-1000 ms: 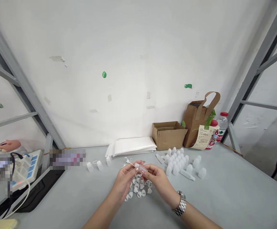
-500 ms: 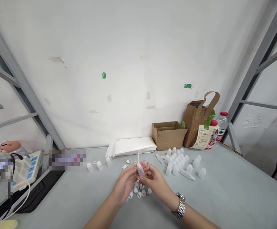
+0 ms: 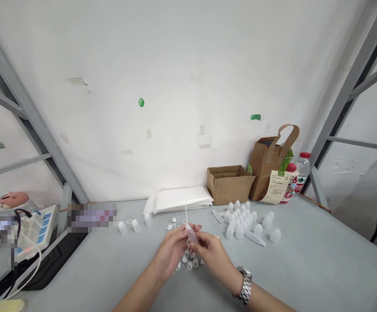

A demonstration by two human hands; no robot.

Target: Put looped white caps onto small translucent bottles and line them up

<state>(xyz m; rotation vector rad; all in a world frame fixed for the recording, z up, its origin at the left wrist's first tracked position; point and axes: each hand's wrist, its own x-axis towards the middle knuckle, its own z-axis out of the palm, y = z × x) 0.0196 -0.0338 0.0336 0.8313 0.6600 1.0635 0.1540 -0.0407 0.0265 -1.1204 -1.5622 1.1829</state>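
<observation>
Translucent frosted plastic forms the small cylindrical bottle point(image 3: 192, 236) gripped between your two hands, tilted above a heap of small white plastic caps point(image 3: 190, 263) on the smooth grey surface point(image 3: 110, 273). A thin white strap point(image 3: 186, 214) sticks up from its top. Your left hand point(image 3: 169, 250) has its fingers curled at that end; your right hand point(image 3: 214, 256) pinches the lower part, forearms converging.
</observation>
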